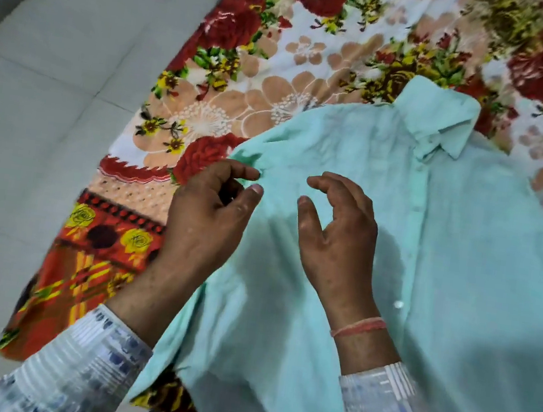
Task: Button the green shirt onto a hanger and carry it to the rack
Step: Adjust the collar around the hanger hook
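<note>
A flowered blanket [283, 52] lay spread over the grey tiled floor [34, 105], and the green shirt [462, 265] was laid flat on it, front up, with its collar [437, 117] pointing away from me. My left hand [206, 218] hovered at the shirt's shoulder edge, thumb and forefinger apart and gripping nothing. My right hand [338, 235] hung over the chest of the shirt, fingers loosely curled and empty. A white button [398, 304] showed on the placket just beside my right wrist.
</note>
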The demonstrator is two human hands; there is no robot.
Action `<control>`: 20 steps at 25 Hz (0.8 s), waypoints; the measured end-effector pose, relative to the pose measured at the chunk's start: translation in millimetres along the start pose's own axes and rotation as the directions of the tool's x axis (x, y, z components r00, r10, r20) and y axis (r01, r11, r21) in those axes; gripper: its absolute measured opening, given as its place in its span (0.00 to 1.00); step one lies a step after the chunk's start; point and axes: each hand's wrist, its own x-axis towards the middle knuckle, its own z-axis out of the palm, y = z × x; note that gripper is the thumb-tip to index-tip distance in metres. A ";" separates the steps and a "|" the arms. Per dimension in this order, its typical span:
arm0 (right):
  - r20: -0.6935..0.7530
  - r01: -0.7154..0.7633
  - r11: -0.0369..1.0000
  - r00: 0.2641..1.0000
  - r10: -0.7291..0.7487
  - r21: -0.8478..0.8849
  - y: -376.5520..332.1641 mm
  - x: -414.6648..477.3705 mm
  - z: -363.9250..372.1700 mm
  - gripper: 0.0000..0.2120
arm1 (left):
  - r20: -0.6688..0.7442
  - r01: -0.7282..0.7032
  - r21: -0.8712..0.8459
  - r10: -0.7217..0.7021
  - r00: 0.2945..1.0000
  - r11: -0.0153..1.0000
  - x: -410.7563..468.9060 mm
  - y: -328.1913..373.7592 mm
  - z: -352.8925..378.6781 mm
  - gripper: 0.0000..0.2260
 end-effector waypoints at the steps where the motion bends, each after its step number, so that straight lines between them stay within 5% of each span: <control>1: -0.022 -0.021 1.000 1.000 0.021 0.004 14.9 11.0 -9.9 0.12 | 0.021 0.008 0.001 -0.008 1.000 1.000 8.7 4.9 19.8 0.05; 14: -0.154 -0.154 0.987 0.975 0.159 0.045 203.2 191.1 -142.2 0.09 | 0.148 -0.017 0.092 0.004 0.989 0.996 109.6 110.3 313.3 0.04; 20: -0.123 -0.426 0.900 0.902 0.414 -0.096 256.6 316.2 -134.2 0.22 | 0.021 -0.027 0.325 0.021 1.000 0.945 207.7 128.2 369.3 0.24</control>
